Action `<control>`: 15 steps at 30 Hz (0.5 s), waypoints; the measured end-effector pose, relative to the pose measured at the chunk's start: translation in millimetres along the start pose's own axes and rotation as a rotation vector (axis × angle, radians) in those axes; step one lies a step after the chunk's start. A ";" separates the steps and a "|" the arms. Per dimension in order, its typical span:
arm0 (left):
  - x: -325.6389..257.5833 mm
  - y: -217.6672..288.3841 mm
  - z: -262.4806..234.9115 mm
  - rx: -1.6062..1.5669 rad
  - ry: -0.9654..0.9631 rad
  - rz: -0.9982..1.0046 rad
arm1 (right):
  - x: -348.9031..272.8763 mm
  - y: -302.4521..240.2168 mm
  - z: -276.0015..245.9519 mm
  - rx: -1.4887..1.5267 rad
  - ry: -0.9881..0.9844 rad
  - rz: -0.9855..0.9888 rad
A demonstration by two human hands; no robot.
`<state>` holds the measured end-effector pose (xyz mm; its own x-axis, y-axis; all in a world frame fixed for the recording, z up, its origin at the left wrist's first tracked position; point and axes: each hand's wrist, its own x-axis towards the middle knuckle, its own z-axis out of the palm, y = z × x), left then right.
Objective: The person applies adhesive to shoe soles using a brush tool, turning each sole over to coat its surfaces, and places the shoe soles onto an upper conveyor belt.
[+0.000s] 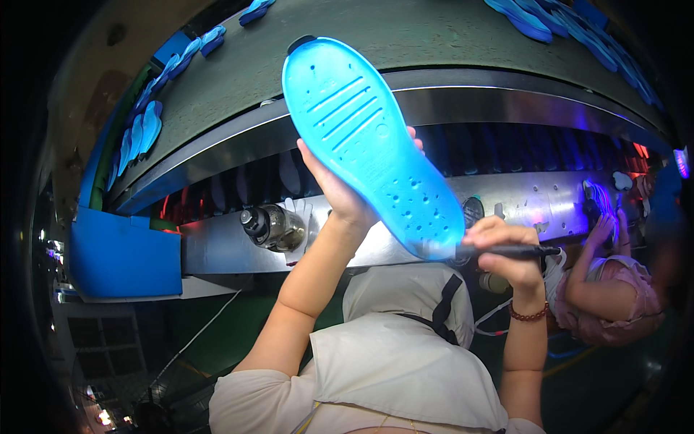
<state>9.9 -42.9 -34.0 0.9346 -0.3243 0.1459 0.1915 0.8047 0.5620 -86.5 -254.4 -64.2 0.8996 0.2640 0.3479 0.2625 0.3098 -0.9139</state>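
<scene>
A bright blue shoe sole (361, 137) with grooves, small holes and a black piece at its far end is held up in front of me. My left hand (343, 192) grips it from behind, along its left side, with fingertips showing at the right edge. In my right hand (506, 249) is a slim black-handled tool (517, 251), held in a pinch. Its grey tip is smeared by motion and lies at the near end of the sole; whether it touches the surface I cannot tell.
A grey-green conveyor belt (434, 36) with a metal edge (506, 90) runs behind, carrying blue soles (144, 130) at left. A dark-capped clear bottle (278, 228) stands on the metal shelf (213, 246). A blue box (126, 257) is at left. A co-worker (611, 296) works at right.
</scene>
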 end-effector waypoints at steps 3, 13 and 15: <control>-2.3 -6.1 4.2 0.062 0.098 -0.091 | -0.3 6.1 9.2 0.283 0.176 0.109; -16.2 -11.4 -16.7 -0.249 -0.339 -0.481 | 7.4 -37.4 6.7 -0.036 -0.057 0.261; -10.1 1.6 -1.8 0.026 -0.149 -0.624 | 18.0 -29.1 15.8 -0.320 -0.150 0.039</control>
<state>1.4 -37.4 -36.1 0.5974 -0.7951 -0.1046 0.6769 0.4300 0.5974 -83.4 -244.3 -28.0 0.8562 0.4082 0.3167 0.3464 0.0012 -0.9381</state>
